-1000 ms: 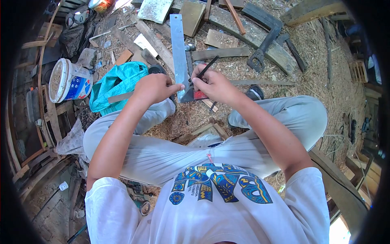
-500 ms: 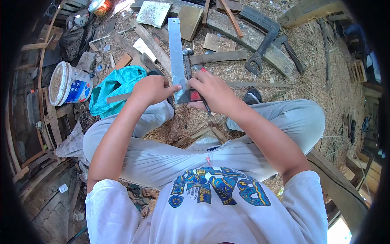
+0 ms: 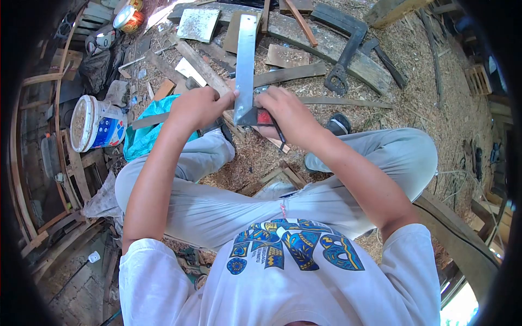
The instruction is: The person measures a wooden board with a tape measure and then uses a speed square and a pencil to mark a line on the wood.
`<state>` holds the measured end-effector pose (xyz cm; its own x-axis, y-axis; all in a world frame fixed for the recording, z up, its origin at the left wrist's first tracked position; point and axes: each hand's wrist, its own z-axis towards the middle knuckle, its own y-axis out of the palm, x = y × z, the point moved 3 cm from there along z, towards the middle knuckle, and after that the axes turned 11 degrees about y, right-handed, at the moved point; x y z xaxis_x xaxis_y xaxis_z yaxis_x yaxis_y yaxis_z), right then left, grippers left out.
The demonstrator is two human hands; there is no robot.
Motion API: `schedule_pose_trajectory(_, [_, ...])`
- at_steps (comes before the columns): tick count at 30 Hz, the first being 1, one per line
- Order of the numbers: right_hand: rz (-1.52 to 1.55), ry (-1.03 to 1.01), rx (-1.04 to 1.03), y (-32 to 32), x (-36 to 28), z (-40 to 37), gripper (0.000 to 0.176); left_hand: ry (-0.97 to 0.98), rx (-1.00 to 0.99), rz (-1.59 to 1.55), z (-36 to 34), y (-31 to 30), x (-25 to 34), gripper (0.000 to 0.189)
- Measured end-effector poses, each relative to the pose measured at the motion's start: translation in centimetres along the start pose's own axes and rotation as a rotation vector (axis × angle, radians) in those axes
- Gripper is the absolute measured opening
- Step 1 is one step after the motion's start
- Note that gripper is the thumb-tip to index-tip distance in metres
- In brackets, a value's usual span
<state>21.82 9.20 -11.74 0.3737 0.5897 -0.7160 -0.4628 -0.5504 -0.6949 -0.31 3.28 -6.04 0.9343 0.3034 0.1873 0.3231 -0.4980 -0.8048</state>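
A try square [image 3: 246, 60] with a long metal blade and a black-and-red stock points away from me. My right hand [image 3: 285, 111] is closed round its stock, and a thin dark stick [image 3: 280, 135], perhaps a pencil, pokes out below those fingers. A thin wooden strip [image 3: 348, 102] runs crosswise under both hands, and its other end shows left of my left wrist. My left hand [image 3: 200, 107] is closed on this strip, its thumb against the blade's left edge. The fingers hide where square and strip meet.
A handsaw [image 3: 348, 51] and a hammer [image 3: 389, 65] lie ahead to the right by a thick plank [image 3: 326, 46]. Left are a white bucket [image 3: 89, 124] and a teal sack [image 3: 144, 138]. Wood offcuts and shavings cover the ground.
The square has shifted slightly right and tilted a little clockwise. Both hands have moved slightly away from me, still on the strip and square. The camera view has shifted a little.
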Motion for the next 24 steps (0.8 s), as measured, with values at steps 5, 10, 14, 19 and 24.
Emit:
schedule_pose_trajectory(5, [0.249, 0.016, 0.005, -2.2, 1.7, 0.4, 0.049, -0.012, 0.045, 0.034, 0.7, -1.8, 0.8, 0.082])
schedule_pose_trajectory(10, [0.719, 0.330, -0.048, -3.0, 4.6, 0.6, 0.040, 0.014, 0.032, 0.089, 1.6, -3.1, 1.4, 0.073])
schedule_pose_trajectory(14, [0.984, 0.429, 0.089, -4.7, 4.6, 0.4, 0.035, 0.022, 0.019, 0.052, 1.5, -4.5, 2.3, 0.067])
schedule_pose_trajectory(19, [1.056, 0.506, 0.204, -5.0, 5.5, 0.1, 0.033, -0.032, 0.015, 0.071, 1.8, -4.7, 2.3, 0.062])
schedule_pose_trajectory(24, [1.038, 0.558, 0.221, -5.4, 5.3, 0.0, 0.035, -0.007, 0.137, 0.150, 2.2, -4.1, 1.7, 0.057])
